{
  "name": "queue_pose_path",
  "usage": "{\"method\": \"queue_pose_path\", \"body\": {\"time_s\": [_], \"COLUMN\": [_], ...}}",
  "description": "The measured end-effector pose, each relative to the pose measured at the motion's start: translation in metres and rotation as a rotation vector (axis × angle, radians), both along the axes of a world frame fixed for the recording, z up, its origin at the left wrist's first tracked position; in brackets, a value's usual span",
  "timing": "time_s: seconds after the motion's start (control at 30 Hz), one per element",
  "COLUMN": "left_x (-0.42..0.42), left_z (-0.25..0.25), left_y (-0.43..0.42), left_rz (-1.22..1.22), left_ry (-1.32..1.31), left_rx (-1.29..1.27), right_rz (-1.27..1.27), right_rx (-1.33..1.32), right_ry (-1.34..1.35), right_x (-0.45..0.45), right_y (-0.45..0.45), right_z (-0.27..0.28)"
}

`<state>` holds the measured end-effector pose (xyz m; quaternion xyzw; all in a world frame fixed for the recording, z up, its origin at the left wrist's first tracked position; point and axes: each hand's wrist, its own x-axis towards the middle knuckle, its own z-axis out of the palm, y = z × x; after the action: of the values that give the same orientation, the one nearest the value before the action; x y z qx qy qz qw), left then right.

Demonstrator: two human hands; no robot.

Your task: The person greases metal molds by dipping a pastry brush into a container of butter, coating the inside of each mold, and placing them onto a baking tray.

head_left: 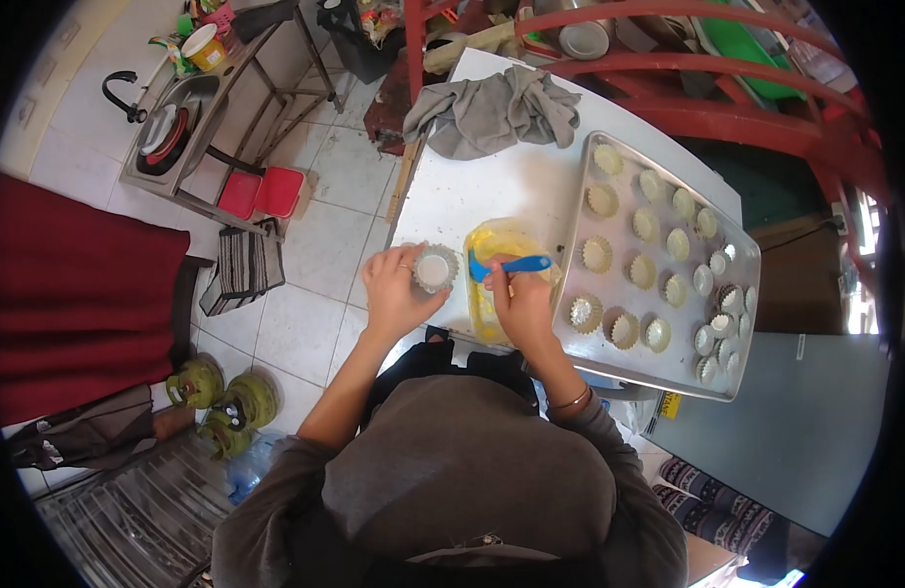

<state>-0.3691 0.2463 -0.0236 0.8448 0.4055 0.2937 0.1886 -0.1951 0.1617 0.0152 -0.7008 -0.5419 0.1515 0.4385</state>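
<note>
In my left hand (396, 289) is a small fluted metal tart mould (435, 268), its round hollow facing up. My right hand (521, 304) grips a blue brush (524, 264), whose head is over a clear plastic tub (480, 312) smeared with yellow. The tub rests on the white table, between the mould and a large metal baking tray (609, 365). Several fluted moulds (643, 272) stand in rows on the tray, many with a yellowish coating. Toward its right end, shinier moulds (721, 323) are crowded together, some seemingly stacked.
A crumpled grey cloth (492, 110) lies at the table's far end. Red railings (727, 122) run behind the table. To the left are a metal sink (193, 113), red stool (261, 192) and green gas cylinders (247, 400). A grey panel (776, 416) is at right.
</note>
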Motion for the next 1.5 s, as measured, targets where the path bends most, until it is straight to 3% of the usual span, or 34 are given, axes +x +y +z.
{"method": "queue_pose_path", "body": {"time_s": [0.03, 0.13, 0.23, 0.37, 0.67, 0.77, 0.93, 1.13, 1.23, 1.43, 1.5], "left_x": [0.0, -0.001, -0.006, -0.009, 0.029, 0.05, 0.085, 0.131, 0.151, 0.193, 0.2], "left_z": [-0.001, -0.007, -0.003, 0.03, 0.089, 0.092, 0.09, 0.085, 0.092, 0.083, 0.078], "left_y": [0.0, 0.002, 0.005, 0.005, -0.001, -0.01, -0.029, -0.056, -0.074, -0.109, -0.12], "left_rz": [-0.006, -0.022, -0.044, -0.054, -0.267, -0.378, -0.562, -0.682, -0.697, -0.864, -0.878], "left_ry": [-0.005, -0.127, -0.272, -0.387, -0.312, -0.347, -0.403, -0.486, -0.479, -0.857, -0.902], "left_rx": [-0.016, -0.098, -0.107, -0.221, -0.306, -0.344, -0.367, -0.425, -0.447, -0.774, -0.996], "right_rz": [0.021, -0.023, -0.141, -0.207, -0.182, -0.117, -0.125, -0.214, -0.163, -0.092, -0.065], "right_rx": [0.007, -0.004, 0.094, 0.228, 0.435, 0.483, 0.226, 0.311, 0.296, 0.289, 0.301], "right_ry": [-0.091, 0.23, 0.752, 1.037, 1.135, 0.944, 0.389, 0.195, -0.029, -0.039, -0.063], "right_x": [-0.001, 0.009, 0.029, 0.055, 0.06, 0.053, 0.051, 0.074, 0.093, 0.128, 0.139], "right_y": [0.0, 0.002, 0.005, -0.003, -0.031, -0.047, -0.072, -0.12, -0.141, -0.173, -0.183], "right_z": [-0.001, -0.008, 0.002, 0.01, 0.048, 0.076, 0.091, 0.113, 0.119, 0.132, 0.135]}}
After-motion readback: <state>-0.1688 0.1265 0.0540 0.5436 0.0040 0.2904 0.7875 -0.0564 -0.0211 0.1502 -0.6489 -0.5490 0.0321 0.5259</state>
